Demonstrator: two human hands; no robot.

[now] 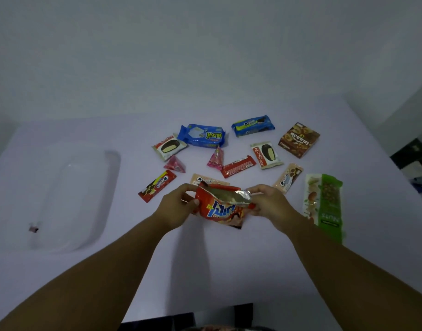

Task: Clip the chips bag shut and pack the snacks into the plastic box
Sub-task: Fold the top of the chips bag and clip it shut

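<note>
I hold a red chips bag (pixel 223 206) above the white table, its torn top open and the silver lining showing. My left hand (pixel 177 206) grips the bag's left edge, thumb on the front. My right hand (pixel 269 204) pinches the right end of the open top. The clear plastic box (pixel 109 187) lies at the left of the table with a small dark clip (pixel 33 228) inside it near its front left. Several snacks lie beyond my hands, among them a blue wafer pack (pixel 202 136) and a brown box (pixel 299 139).
Two choco pie packs (pixel 169 146) (pixel 266 155), two pink pyramid packets (pixel 216 157), red bars (pixel 157 186) (pixel 238 166), a blue cookie pack (pixel 253 125) and a green nuts bag (pixel 324 204) are spread over the table (pixel 205 259). The table's right edge runs close to the nuts bag.
</note>
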